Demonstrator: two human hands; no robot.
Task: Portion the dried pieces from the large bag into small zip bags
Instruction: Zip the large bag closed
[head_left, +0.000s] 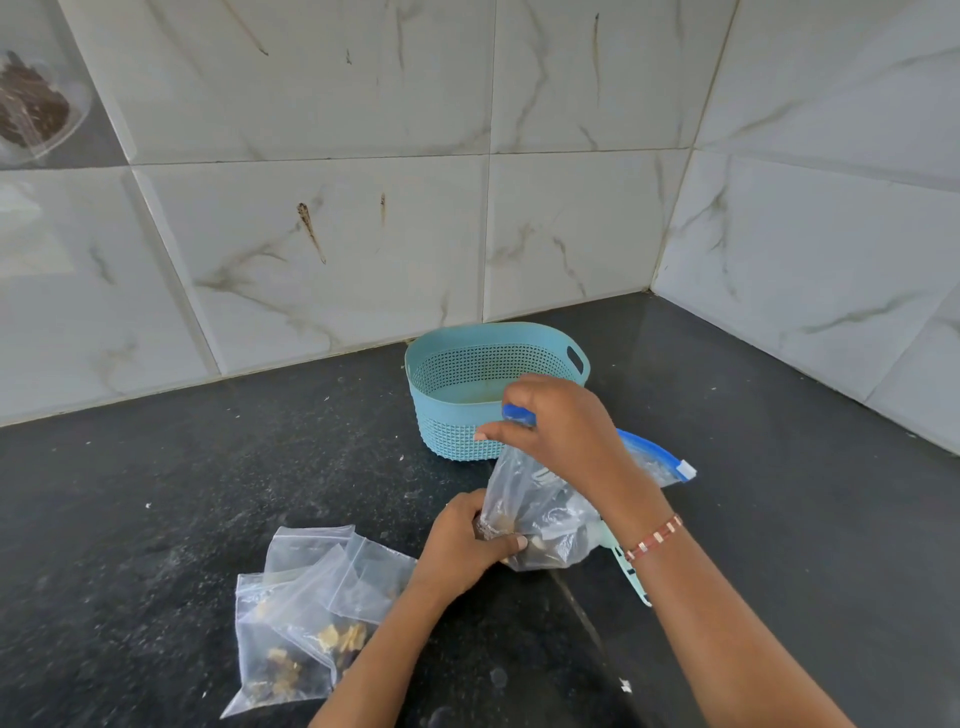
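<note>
Marble-patterned tiles (332, 234) are lining the corner behind a speckled black table (156, 493). Near the wall, a light blue perforated basket (457, 436) is standing upright. Just in front of it, the large bag (540, 509) (clear, with a blue zip strip) is being held above the table, dried pieces (506, 522) gathering at its bottom. The right hand (550, 421) is gripping the bag's top, fingers curled round the gathered plastic. The left hand (462, 545) is pinching its lower end, thumb across the front. Beside the left forearm, small zip bags (311, 603) are lying overlapped on the table, some holding tan pieces. A light green tool (631, 571) is showing under the right wrist, which is wearing a beaded bracelet (655, 536).
</note>
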